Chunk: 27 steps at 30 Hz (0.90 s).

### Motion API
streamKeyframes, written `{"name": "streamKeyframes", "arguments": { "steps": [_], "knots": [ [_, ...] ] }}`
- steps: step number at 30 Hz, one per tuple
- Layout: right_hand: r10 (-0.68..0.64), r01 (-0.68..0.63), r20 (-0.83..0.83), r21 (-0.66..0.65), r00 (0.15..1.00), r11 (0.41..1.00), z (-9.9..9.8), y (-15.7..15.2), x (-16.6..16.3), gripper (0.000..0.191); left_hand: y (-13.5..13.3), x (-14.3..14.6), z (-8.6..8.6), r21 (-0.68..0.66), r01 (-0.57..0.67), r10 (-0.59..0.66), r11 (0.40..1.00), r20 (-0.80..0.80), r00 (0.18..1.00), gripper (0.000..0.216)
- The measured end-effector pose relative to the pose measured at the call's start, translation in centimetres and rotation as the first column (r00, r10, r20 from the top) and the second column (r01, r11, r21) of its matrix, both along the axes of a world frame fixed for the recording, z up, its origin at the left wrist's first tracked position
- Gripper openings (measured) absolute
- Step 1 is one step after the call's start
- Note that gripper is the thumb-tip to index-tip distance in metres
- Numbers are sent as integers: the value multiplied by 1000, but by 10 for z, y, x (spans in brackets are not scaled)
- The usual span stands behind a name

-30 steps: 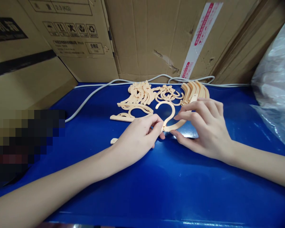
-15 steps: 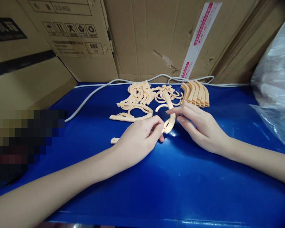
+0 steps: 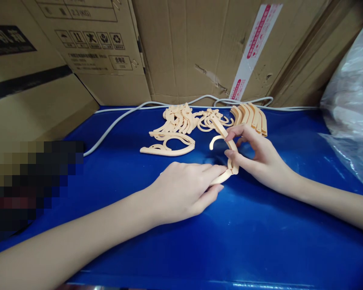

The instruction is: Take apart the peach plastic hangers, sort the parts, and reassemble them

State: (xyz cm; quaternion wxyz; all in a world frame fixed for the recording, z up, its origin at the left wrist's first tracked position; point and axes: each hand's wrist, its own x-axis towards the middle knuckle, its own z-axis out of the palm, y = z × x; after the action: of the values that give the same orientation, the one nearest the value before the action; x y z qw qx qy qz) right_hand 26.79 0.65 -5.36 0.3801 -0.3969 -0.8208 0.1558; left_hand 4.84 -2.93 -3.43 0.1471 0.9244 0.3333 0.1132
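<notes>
A cream plastic folding hanger (image 3: 234, 159) with a curved hook is held between both hands above the blue table. My left hand (image 3: 187, 191) is closed on one of its arms, mostly covering that arm. The fingers and thumb of my right hand (image 3: 257, 155) pinch the other arm, which points up and away. The hook curls to the left of the right fingertips. Behind my left hand lie folded hangers (image 3: 169, 152), one against another.
Along the back sit a pile of curved arm pieces (image 3: 180, 119), a heap of hooks (image 3: 207, 121) and a row of nested arms (image 3: 249, 117). A white cable (image 3: 117, 121) runs behind them. Cardboard boxes (image 3: 199, 48) wall the back; clear plastic wrap (image 3: 347, 88) is at right.
The hanger has shifted right and toward me, with my left hand following. My right fingers, loosely beside the hanger before, have closed on its upper arm.
</notes>
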Motion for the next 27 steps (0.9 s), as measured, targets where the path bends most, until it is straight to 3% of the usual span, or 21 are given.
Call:
{"name": "streamKeyframes", "arguments": {
  "steps": [7,13,20,27],
  "knots": [
    [-28,26,-71,-24,997,999,-5,5,1,35,-4,1,0,129,51,-40,990,-90,995,29],
    [-71,67,-57,-74,996,995,-4,5,0,29,-3,1,-1,115,34,-24,993,-81,996,30],
    [-41,48,84,-78,996,996,2,3,-2,23,0,-2,1,160,11,0,987,-66,998,26],
    [-15,21,192,-30,981,999,-1,5,-2,18,3,0,-6,154,8,-20,988,79,997,21]
  ]
}}
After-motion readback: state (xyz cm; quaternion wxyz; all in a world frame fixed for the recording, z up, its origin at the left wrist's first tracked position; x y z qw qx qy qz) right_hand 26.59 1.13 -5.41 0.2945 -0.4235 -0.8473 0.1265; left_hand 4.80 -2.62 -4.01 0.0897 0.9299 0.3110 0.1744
